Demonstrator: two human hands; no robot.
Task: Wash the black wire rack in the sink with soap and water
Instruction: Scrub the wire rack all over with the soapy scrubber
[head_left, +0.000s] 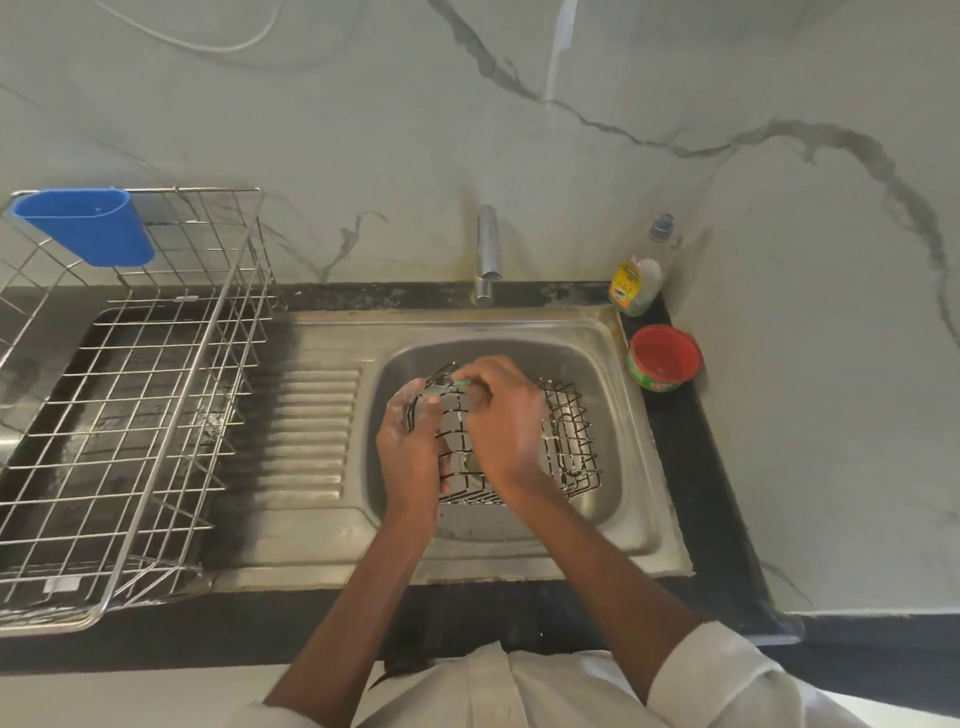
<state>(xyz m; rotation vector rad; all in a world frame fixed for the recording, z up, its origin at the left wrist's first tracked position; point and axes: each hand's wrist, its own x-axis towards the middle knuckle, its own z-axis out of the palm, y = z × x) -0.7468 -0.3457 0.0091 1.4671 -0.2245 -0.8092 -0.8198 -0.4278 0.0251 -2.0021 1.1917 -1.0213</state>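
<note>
The black wire rack (569, 441) sits inside the steel sink (613, 364), its left end raised. My left hand (410, 447) grips that left end, soap foam on the fingers. My right hand (501, 415) lies over the rack's top and pinches a small green scrubber (461, 382) against the upper wires. The middle of the rack is hidden under my right hand. No water runs from the tap (487, 254).
A large steel dish rack (130, 415) with a blue cup holder (85, 226) fills the left counter. Behind the sink's right corner stand a dish soap bottle (638, 278) and a red soap tub (662, 358). The ribbed drainboard (306, 431) lies left of the basin.
</note>
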